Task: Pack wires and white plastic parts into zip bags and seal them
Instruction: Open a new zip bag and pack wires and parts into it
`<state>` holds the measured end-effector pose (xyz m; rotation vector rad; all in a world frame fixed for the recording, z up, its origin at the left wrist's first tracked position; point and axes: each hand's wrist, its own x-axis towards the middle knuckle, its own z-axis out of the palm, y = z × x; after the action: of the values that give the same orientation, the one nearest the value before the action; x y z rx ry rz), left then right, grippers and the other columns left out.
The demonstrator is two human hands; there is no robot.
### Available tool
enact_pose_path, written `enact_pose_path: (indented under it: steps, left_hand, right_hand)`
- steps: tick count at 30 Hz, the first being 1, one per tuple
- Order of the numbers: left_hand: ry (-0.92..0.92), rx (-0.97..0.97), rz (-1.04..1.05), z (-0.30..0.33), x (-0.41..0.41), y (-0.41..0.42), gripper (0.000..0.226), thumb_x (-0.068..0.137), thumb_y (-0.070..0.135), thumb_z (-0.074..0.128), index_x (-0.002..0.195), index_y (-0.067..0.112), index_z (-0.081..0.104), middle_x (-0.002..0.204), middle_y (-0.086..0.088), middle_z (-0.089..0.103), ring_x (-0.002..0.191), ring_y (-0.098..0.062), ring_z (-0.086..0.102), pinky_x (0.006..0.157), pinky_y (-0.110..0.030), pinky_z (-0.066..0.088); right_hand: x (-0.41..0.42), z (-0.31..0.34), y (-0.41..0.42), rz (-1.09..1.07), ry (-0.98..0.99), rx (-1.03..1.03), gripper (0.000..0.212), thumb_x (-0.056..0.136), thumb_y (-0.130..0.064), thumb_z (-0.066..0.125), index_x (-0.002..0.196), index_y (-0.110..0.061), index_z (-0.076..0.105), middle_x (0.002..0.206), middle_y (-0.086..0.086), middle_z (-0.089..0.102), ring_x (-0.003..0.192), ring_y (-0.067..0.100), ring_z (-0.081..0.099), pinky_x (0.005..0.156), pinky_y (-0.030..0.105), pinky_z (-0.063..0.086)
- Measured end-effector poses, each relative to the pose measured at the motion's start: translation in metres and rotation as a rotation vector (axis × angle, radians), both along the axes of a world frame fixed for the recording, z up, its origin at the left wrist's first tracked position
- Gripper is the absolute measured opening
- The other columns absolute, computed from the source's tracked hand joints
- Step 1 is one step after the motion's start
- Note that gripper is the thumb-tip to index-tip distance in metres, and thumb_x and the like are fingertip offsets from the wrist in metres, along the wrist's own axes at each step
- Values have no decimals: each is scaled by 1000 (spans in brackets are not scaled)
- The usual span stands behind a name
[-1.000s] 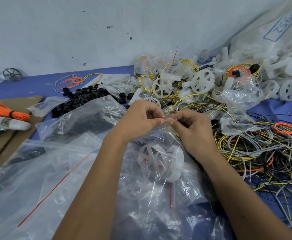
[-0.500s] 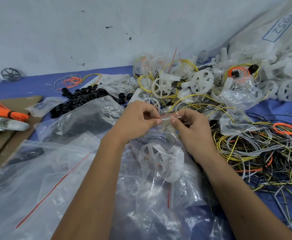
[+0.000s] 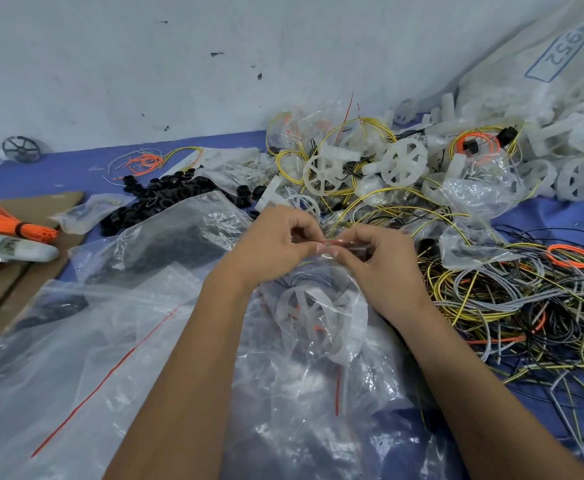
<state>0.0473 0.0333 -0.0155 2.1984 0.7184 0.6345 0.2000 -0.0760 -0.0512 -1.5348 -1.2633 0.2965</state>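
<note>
Both hands pinched on the red-striped top edge of a clear zip bag (image 3: 321, 306), at the middle of the blue worktop (image 3: 68, 174): left hand (image 3: 273, 245) with thumb and fingertips closed on the strip, right hand (image 3: 375, 258) gripping the same strip just beside it, fingertips nearly touching. Inside that bag, a white spoked plastic wheel (image 3: 304, 306) with thin dark wires and a bit of orange; seal state along the strip impossible to tell.

Left of it, a stack of flat empty zip bags (image 3: 75, 358) with red seal lines. Just behind, another clear bag (image 3: 165, 244) lying over something dark, contents unclear. Loose black rings (image 3: 165, 199) heaped beyond. Further back, more white wheels (image 3: 404, 161) and small filled bags (image 3: 477, 188) tangled with yellow wire. At far right, a big sack (image 3: 543, 64) spilling white parts. Right of the hands, a loose tangle of wires (image 3: 526, 306), yellow, grey, black and orange. At far left, an orange wire bundle (image 3: 3, 223) on cardboard (image 3: 41, 271).
</note>
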Motion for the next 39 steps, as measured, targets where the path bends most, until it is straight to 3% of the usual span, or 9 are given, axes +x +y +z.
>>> enact_pose_path:
  steps: [6, 13, 16, 21, 24, 29, 33, 35, 39]
  left_hand:
    - [-4, -3, -4, 2, -3, 1, 5, 84, 13, 83, 83, 13, 78, 80, -8, 75, 82, -33, 70, 81, -51, 58]
    - [59, 12, 45, 1, -12, 10, 10, 83, 14, 85, 76, 13, 77, 74, -2, 73, 72, -23, 69, 79, -44, 58]
    - [69, 36, 22, 2, -7, 6, 11, 82, 17, 87, 76, 17, 77, 72, 1, 73, 67, -12, 66, 69, -31, 57]
    - [33, 18, 34, 3, -10, 7, 11, 80, 16, 88, 80, 19, 77, 72, 8, 73, 67, -4, 65, 67, -20, 52]
    - [16, -130, 95, 1, -23, 15, 9, 82, 20, 86, 85, 18, 78, 80, 1, 77, 78, -11, 72, 78, -27, 57]
    - [-99, -390, 131, -3, -44, 22, 10, 87, 16, 79, 84, 8, 75, 77, -15, 74, 66, -14, 67, 63, -22, 57]
    - [-162, -469, 117, -7, -53, 24, 11, 92, 13, 73, 84, 6, 76, 79, -14, 74, 68, -17, 71, 64, -22, 58]
    - [-200, -470, 112, -8, -53, 24, 10, 92, 10, 72, 85, 5, 77, 81, -17, 74, 69, -18, 71, 66, -22, 59]
    - [-226, -415, 96, -11, -51, 24, 7, 89, 3, 74, 84, 6, 77, 78, -17, 73, 65, -16, 68, 66, -22, 59]
  right_hand:
    - [-1, 5, -4, -15, -166, 81, 6, 83, -9, 80, 87, -14, 80, 83, -6, 73, 88, 19, 67, 82, 45, 55]
    - [-1, 4, -3, -40, -270, 29, 4, 85, -13, 78, 88, -16, 77, 83, -9, 70, 88, 17, 59, 83, 41, 49]
    - [-1, 6, -4, -17, -347, 39, 5, 85, -19, 80, 88, -17, 78, 84, -9, 70, 86, 9, 46, 81, 34, 40]
    - [-1, 7, -5, -59, -207, 17, 4, 84, -14, 80, 88, -16, 79, 85, -6, 71, 91, 20, 61, 85, 45, 50]
    - [0, 6, -5, -71, -37, -6, 6, 85, -11, 79, 90, -15, 79, 86, -7, 72, 87, 12, 68, 86, 36, 57]
    - [2, 6, -5, -87, 141, 2, 12, 85, -7, 78, 85, -19, 77, 82, -7, 75, 78, 4, 71, 78, 21, 55]
    - [3, 8, -7, -103, 198, 23, 15, 84, -6, 78, 85, -20, 76, 81, -6, 76, 79, 11, 74, 83, 36, 61]
    - [3, 10, -8, -113, 122, 32, 13, 84, -10, 80, 93, -19, 76, 87, -6, 75, 85, 10, 71, 89, 39, 58]
    - [1, 28, -2, -134, -407, 30, 25, 89, -35, 75, 111, -25, 72, 97, -10, 69, 104, 20, 52, 93, 37, 42]
